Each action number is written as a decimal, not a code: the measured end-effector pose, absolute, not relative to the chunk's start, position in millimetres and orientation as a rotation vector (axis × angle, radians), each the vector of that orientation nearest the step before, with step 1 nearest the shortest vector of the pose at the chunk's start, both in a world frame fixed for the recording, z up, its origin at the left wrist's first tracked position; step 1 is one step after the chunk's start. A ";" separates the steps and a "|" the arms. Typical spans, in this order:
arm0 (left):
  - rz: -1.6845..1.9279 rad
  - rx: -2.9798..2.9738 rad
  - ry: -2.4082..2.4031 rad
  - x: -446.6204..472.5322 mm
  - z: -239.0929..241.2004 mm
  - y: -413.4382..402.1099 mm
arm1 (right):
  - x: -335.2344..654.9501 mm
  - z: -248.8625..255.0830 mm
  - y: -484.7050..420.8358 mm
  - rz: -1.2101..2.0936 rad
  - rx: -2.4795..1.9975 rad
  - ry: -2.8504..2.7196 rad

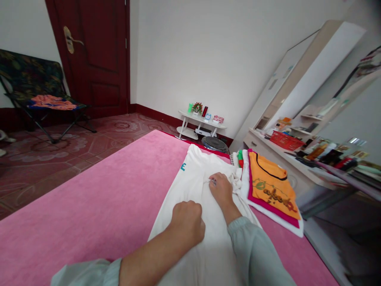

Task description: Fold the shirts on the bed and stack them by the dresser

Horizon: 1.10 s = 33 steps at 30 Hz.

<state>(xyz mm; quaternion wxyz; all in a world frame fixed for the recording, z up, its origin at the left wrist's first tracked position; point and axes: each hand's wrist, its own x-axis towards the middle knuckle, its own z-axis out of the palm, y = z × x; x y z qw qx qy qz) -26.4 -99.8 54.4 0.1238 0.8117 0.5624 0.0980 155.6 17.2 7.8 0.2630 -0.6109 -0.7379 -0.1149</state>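
A white garment with a teal letter E near its far left side lies lengthwise on the pink bedspread. Its cloth is bunched at the far right, and its near end runs under my forearms. My left hand is closed in a fist on the middle of the garment, its fingertips hidden against the cloth. Farther off and to the right, my right hand pinches a bit of the same fabric, which pulls into small creases at the fingers.
Right of the garment lies a stack of folded clothes, an orange shirt on top. Beyond it stands a dressing table with a red basket and bottles. A low white stand, folding chair and dark red door are farther back.
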 end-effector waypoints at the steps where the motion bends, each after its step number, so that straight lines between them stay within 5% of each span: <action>1: 0.317 2.371 1.629 -27.0 54.3 -99.4 | 156.2 7.2 17.9 -0.315 -1.648 -1.972; 11: 0.315 2.323 1.423 -28.7 51.1 -95.7 | 156.8 9.9 16.5 -0.315 -1.667 -1.909; 17: 0.650 2.385 1.514 -40.1 30.2 -76.3 | 154.8 7.7 19.2 -0.182 -1.739 -2.101; 28: 0.412 2.442 1.637 -44.6 3.8 -65.0 | 129.9 48.7 42.9 -0.247 -2.153 -2.204; 33: 0.408 2.431 1.646 -44.0 4.9 -65.5 | 117.4 48.8 87.8 -0.235 -1.868 -2.287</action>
